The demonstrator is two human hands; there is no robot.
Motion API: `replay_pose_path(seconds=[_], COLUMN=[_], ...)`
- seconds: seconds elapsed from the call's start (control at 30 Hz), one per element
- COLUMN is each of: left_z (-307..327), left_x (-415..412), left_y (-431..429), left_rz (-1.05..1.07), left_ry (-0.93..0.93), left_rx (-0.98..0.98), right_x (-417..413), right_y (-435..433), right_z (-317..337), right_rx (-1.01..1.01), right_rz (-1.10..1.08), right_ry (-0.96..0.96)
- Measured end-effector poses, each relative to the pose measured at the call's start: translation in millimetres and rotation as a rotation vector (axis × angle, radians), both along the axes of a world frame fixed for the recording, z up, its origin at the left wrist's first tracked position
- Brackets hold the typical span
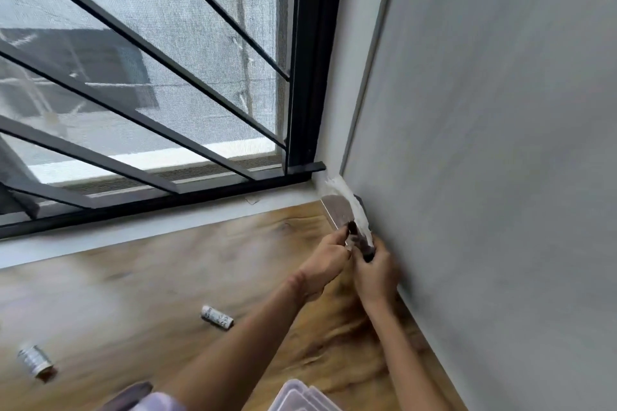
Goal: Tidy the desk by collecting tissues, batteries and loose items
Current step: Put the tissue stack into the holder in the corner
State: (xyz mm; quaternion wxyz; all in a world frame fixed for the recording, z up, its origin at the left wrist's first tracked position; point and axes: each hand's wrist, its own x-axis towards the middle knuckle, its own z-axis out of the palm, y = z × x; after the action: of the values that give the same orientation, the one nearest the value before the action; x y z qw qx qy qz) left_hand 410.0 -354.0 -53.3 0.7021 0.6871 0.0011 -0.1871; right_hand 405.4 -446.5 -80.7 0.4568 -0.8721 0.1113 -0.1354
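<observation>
In the far right corner of the wooden desk (167, 277), both my hands meet against the grey wall. My left hand (325, 264) and my right hand (375, 274) are closed together on a blurred bundle. It consists of a white tissue (347, 203) running up into the corner, a flat silvery wrapper (334, 212) beside it, and a dark piece (360, 242) between my fingers. Two silver batteries lie loose on the desk, one (217, 317) left of my left forearm and one (35, 360) near the left edge.
A clear plastic container (300, 399) sits at the bottom edge between my forearms. A barred, screened window (150, 77) with a white sill runs along the back of the desk. The grey wall (500, 143) closes off the right side.
</observation>
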Motion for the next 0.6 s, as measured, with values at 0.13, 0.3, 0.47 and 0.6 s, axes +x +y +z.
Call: replay_pose_path(seconds=[0.13,0.3,0.47,0.6], left_z=[-1,7,21,29], left_x=[4,-6,-36,-78], left_y=[-2,1,15,32], left_rz=[0.010,0.012,0.035,0.089], left_ry=[0.001,-0.016,-0.034,-0.050], left_rx=[0.003,0.042,0.102,0.142], right_x=[5,0,-13,-41], right_y=[1,4,6,16], right_z=[-4,2,11,32], right_rx=[-0.012,-0.024,-0.044,-0.032], right_rz=[-0.025,-0.024,-0.030,-0.078], right_ry=[-0.013,-0.013,-0.005,-0.093])
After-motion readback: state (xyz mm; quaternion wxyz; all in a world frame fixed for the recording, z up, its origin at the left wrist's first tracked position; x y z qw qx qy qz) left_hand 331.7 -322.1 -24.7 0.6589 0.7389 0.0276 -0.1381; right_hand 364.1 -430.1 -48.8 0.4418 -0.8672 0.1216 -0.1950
